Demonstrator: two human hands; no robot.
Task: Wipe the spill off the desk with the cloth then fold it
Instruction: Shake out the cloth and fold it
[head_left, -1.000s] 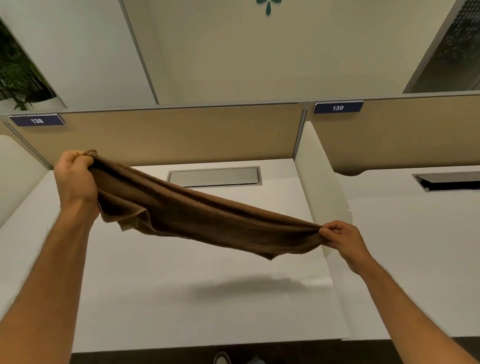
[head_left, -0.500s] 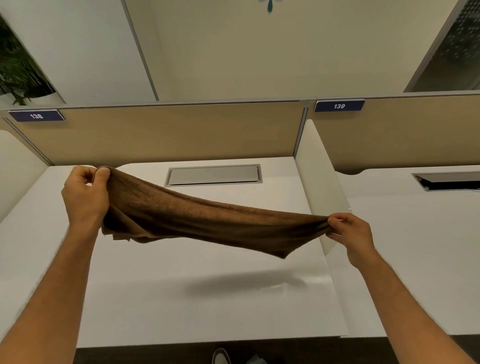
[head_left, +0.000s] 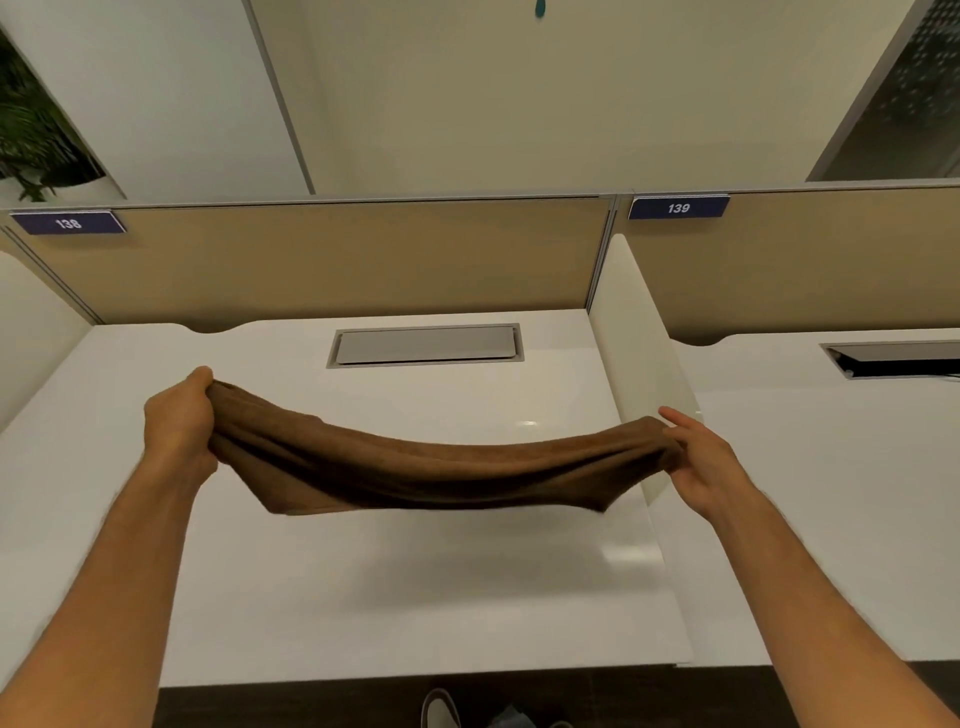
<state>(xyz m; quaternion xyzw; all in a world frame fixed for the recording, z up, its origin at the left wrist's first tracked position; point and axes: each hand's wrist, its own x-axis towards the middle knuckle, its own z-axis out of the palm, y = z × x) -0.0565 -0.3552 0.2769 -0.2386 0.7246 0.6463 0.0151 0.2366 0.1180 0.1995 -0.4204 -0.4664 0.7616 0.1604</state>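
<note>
The brown cloth (head_left: 431, 470) hangs above the white desk (head_left: 363, 587), stretched btw both hands. Left hand (head_left: 179, 421) grips one end, right hand (head_left: 698, 457) pinches the other. It looks soft & light, sags in the middle; best to hold it at the corners.

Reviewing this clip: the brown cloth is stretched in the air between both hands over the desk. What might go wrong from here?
1. The right hand holds its end of the cloth with fingers partly extended, so that end may slip free.
2. The cloth is bunched into a sagging rope, not flat; folding it this way would likely come out uneven.
3. The right hand is close to the white divider and may bump it.
</note>
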